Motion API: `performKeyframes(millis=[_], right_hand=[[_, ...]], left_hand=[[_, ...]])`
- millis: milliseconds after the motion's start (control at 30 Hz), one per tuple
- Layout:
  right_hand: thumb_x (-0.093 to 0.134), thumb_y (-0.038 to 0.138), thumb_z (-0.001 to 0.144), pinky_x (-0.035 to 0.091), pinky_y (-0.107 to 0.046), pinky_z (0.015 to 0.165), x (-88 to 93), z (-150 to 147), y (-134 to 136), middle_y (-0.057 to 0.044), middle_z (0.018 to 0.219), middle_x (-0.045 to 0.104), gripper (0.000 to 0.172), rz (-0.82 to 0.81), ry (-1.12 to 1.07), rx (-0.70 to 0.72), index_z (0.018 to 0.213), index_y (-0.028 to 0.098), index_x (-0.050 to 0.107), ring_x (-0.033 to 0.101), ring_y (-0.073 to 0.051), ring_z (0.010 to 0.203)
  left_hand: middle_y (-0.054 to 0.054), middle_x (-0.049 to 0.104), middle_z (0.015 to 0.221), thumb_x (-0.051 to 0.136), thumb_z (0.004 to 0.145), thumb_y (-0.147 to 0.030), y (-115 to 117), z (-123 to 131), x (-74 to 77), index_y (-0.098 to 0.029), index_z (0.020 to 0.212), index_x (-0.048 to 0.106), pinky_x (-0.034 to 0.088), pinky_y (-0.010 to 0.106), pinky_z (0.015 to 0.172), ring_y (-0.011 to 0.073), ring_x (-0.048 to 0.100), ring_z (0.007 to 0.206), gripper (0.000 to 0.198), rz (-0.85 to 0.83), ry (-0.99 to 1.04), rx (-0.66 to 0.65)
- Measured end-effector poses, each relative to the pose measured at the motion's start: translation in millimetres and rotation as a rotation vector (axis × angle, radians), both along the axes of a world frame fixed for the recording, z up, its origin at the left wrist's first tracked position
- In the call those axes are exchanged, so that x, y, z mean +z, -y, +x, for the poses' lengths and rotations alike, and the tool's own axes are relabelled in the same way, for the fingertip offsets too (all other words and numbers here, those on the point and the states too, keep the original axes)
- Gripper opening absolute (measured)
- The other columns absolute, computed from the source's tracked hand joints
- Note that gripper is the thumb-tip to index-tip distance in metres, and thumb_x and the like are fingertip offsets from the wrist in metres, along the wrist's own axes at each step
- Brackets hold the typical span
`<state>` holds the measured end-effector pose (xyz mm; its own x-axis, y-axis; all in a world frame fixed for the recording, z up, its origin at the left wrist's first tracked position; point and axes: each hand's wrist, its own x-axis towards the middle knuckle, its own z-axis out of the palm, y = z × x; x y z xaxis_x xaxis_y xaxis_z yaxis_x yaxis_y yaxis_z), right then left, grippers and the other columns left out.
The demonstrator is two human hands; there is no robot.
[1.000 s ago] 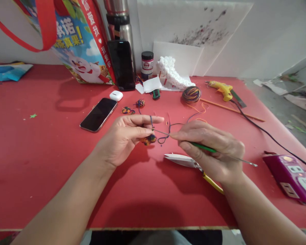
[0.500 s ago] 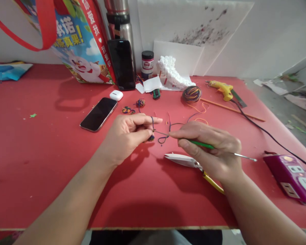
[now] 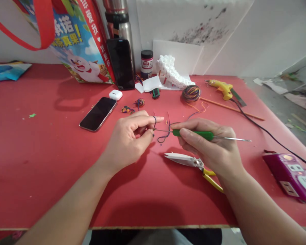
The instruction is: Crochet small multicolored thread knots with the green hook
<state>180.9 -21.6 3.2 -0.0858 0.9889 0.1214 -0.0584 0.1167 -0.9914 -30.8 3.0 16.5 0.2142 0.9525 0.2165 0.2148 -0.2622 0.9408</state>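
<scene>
Pinching mostly hidden yarnwork [image 3: 153, 135] above the red table [image 3: 53, 163], the left hand [image 3: 131, 137] holds its forefinger straight; the right hand [image 3: 210, 143] clasps the green-handled hook [image 3: 205, 135] between thumb and fingers, tip at the yarnwork.

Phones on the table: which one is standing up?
The back phone, upright in front of the steel flask; the other phone lies flat beside the white case.

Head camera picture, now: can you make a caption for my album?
Over a red table, the left hand holds yarn while the right hand grips a green hook near scissors.
</scene>
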Motion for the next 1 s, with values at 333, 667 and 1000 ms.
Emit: performKeyframes(millis=[333, 667, 1000], right_hand=[[0.073, 0.012, 0.096, 0.058, -0.028, 0.074, 6.6, 9.6, -3.4, -0.004, 0.088, 0.078, 0.019, 0.544, 0.361, 0.128, 0.107, 0.022, 0.086, 0.071, -0.015, 0.078], [0.077, 0.016, 0.092, 0.054, -0.025, 0.066, 8.7, 7.5, -1.4, -0.002, 0.083, 0.079, 0.013, 0.338, 0.352, 0.023, 0.095, 0.023, 0.087, 0.069, -0.013, 0.071], [0.087, 0.027, 0.080, 0.035, -0.024, 0.045, 10.2, 6.0, -4.3, -0.001, 0.060, 0.063, 0.009, -0.202, -0.099, 0.001, 0.086, 0.020, 0.087, 0.050, -0.011, 0.053]], left_hand=[[0.002, 0.069, 0.073, 0.077, 0.071, -0.014, -9.9, -4.7, 0.4, -0.021, 0.090, 0.090, 0.057, 0.025, 0.065, 0.0116, 0.059, 0.067, 0.024, -0.464, 0.335, -0.062], [0.002, 0.064, 0.077, 0.070, 0.083, -0.015, -5.6, -2.4, -1.2, -0.020, 0.099, 0.088, 0.057, 0.027, 0.064, 0.0131, 0.054, 0.069, 0.025, -0.020, -0.069, -0.028], [0.002, 0.069, 0.083, 0.072, 0.086, -0.013, -5.7, -5.9, -1.3, -0.022, 0.106, 0.089, 0.061, 0.027, 0.071, 0.0145, 0.066, 0.077, 0.028, -0.024, 0.026, -0.112]])
